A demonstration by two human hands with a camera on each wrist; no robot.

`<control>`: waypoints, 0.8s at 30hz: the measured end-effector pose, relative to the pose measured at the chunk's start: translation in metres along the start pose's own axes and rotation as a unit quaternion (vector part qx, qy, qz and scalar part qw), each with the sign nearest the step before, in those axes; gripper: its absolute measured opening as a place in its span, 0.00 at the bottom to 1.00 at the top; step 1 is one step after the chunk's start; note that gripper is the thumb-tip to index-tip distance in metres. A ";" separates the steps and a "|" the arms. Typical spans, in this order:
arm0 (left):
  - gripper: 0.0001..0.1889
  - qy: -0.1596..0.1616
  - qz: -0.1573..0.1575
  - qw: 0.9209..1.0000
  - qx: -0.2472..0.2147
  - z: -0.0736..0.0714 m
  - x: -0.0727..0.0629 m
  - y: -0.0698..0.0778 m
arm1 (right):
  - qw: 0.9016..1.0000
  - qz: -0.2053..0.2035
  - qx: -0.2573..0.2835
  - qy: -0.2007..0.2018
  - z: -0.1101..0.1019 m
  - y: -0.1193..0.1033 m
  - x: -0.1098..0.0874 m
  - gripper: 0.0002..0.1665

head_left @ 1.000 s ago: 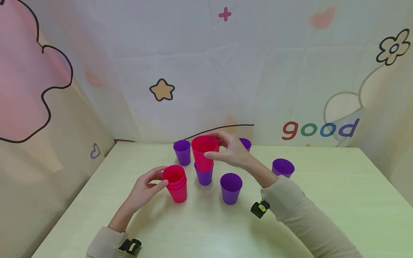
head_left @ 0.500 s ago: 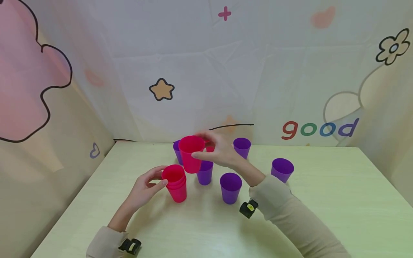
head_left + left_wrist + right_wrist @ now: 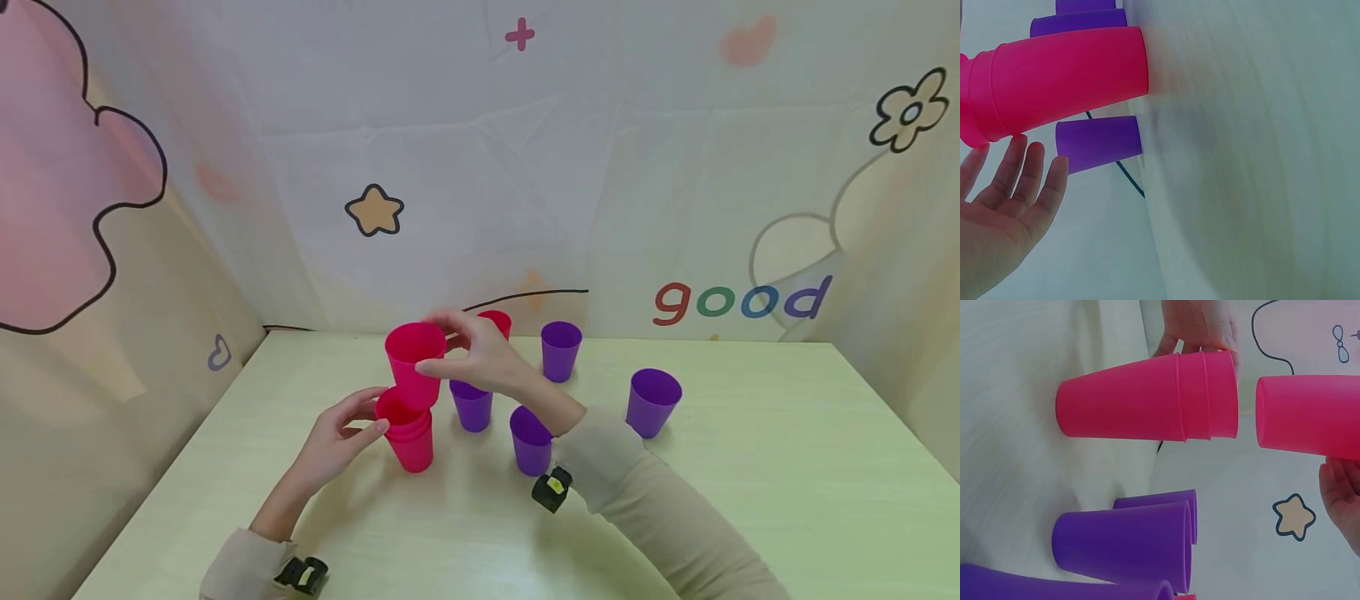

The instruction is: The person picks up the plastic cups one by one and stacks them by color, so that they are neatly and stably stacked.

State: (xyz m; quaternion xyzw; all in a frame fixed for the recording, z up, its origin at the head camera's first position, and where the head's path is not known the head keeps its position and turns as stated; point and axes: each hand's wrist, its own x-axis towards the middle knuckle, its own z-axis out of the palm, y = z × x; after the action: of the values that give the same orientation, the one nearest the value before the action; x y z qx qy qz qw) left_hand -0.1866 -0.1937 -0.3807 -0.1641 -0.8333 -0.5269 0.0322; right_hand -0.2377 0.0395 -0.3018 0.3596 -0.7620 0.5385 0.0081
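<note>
A stack of nested red cups (image 3: 415,450) stands upright on the table. My left hand (image 3: 341,437) holds it near the rims, thumb on the near side and fingers on the far side. In the left wrist view, fingertips (image 3: 1017,140) touch the stack's side. Gripped in my right hand (image 3: 480,354) is another red cup (image 3: 414,358), mouth up, right over the stack. The right wrist view shows a small gap between this held cup (image 3: 1310,415) and the stack's top rim (image 3: 1225,394). My right hand's far fingers are partly hidden behind the cup.
Purple cups stand apart to the right: one in front (image 3: 529,450), one at mid-left (image 3: 471,408), one behind (image 3: 560,354) and one farther right (image 3: 654,404). Another red cup (image 3: 498,320) shows partly behind my right hand. A patterned cloth (image 3: 480,167) hangs behind the table.
My right hand has moved left with its red cup, from above the purple cups to above the red stack. My left hand has stayed at the stack.
</note>
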 end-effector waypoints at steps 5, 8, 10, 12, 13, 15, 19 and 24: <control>0.25 0.001 -0.005 1.000 0.000 0.000 0.003 -0.013 | 1.000 0.000 0.002 -0.009 0.006 0.002 0.003 0.31; 0.25 0.001 -0.004 1.000 0.000 -0.001 0.003 -0.013 | 1.000 -0.002 0.002 -0.014 0.009 0.004 0.005 0.30; 0.25 0.001 -0.006 1.000 0.003 -0.001 0.003 -0.013 | 1.000 -0.006 0.005 -0.017 0.011 0.004 0.005 0.29; 0.25 0.002 -0.007 1.000 0.006 0.000 0.003 -0.013 | 1.000 -0.013 0.006 -0.023 0.012 0.006 0.006 0.28; 0.25 0.003 -0.008 1.000 0.008 0.000 0.003 -0.014 | 0.999 -0.019 0.008 -0.026 0.013 0.008 0.006 0.28; 0.25 0.004 -0.007 1.000 0.009 0.000 0.003 -0.014 | 0.999 -0.029 0.011 -0.031 0.015 0.010 0.007 0.27; 0.25 0.004 -0.004 1.000 0.008 0.000 0.003 -0.015 | 0.998 -0.040 0.016 -0.041 0.018 0.014 0.008 0.28; 0.25 0.004 -0.003 1.000 0.007 0.000 0.003 -0.015 | 0.999 -0.010 0.005 -0.051 0.020 0.017 0.006 0.31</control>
State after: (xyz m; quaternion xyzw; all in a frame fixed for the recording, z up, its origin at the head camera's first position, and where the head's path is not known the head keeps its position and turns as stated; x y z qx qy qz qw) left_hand -0.1940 -0.1991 -0.3929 -0.1592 -0.8374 -0.5217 0.0346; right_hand -0.2438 0.0225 -0.3216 0.3939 -0.7553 0.5231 -0.0271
